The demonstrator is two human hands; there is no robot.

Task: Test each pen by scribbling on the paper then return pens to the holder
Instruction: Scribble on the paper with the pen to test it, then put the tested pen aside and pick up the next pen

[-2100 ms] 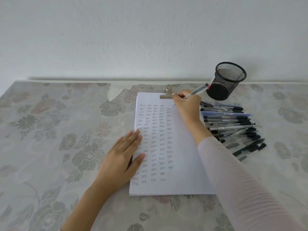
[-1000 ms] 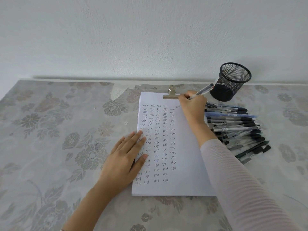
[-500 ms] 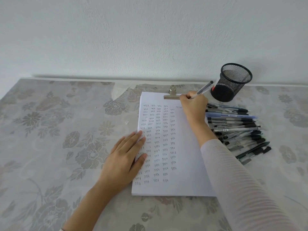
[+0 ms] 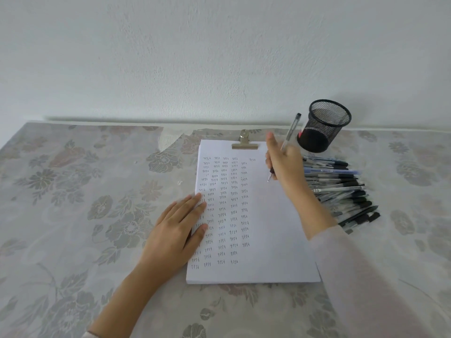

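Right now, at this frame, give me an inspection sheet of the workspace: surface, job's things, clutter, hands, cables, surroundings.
Surface: floral cloth, with a white gap in it at the back edge.
Job's things: paper under a clip, filled with columns of the word "test"; pile of pens lying to the right of it; black mesh holder behind the pile, no pens sticking out.
Clutter: white bits on the cloth to the left of the paper.
Grippers: left hand flat on the paper's left edge; right hand grips a pen, tip pointing down over the paper.
Cables: nothing seen.
Surroundings: white wall behind.
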